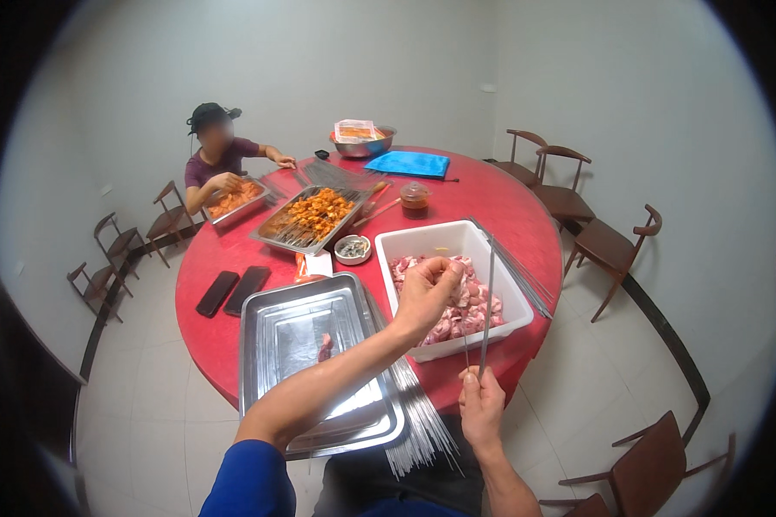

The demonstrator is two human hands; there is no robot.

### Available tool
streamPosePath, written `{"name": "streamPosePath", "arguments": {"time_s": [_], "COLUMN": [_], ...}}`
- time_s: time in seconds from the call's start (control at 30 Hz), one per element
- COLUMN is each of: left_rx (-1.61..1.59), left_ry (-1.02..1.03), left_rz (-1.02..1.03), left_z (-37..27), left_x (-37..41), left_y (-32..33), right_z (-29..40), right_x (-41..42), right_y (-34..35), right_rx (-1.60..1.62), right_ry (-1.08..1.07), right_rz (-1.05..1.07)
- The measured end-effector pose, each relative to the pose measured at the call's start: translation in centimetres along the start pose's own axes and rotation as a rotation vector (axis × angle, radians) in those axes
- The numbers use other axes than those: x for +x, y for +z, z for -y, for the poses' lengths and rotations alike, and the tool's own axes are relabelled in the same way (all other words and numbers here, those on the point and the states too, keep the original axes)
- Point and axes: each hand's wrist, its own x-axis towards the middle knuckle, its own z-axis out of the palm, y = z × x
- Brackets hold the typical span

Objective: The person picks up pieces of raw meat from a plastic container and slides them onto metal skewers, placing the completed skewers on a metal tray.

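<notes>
My left hand (430,287) is over a white plastic tub (520,316) of raw meat pieces (469,316), its fingers pinching a piece of meat at the upper end of a thin metal skewer (466,346). Below the tub's near edge, my right hand (482,404) grips that skewer and more metal skewers (489,291) pointing up. Under my left forearm lies a steel tray (258,342) with one strip of meat (325,348) in it. A bundle of metal skewers (420,413) lies between tray and tub, its ends past the table's edge.
On the round red table (200,349) are two phones (217,294), an ashtray (352,249), a pan of skewered meat (310,220), a lidded jar (415,201), a blue bag (409,164) and a metal bowl (363,145). Across sits a person (223,152) reaching into another tray (236,200). Chairs (604,249) stand around.
</notes>
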Motion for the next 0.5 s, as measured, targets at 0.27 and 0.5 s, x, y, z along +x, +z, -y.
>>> {"name": "streamPosePath", "arguments": {"time_s": [0.27, 0.5], "left_rx": [-0.082, -0.097], "left_ry": [0.047, 0.132], "left_rz": [-0.105, -0.169], "left_z": [-1.1, -1.2], "left_x": [-1.8, -2.0], "left_y": [1.8, 2.1], "right_z": [0.9, 1.9], "right_x": [-0.3, -0.6], "right_y": [0.5, 1.2], "right_rx": [0.061, 0.083], "right_ry": [0.049, 0.014], "right_rz": [-0.017, -0.018]}}
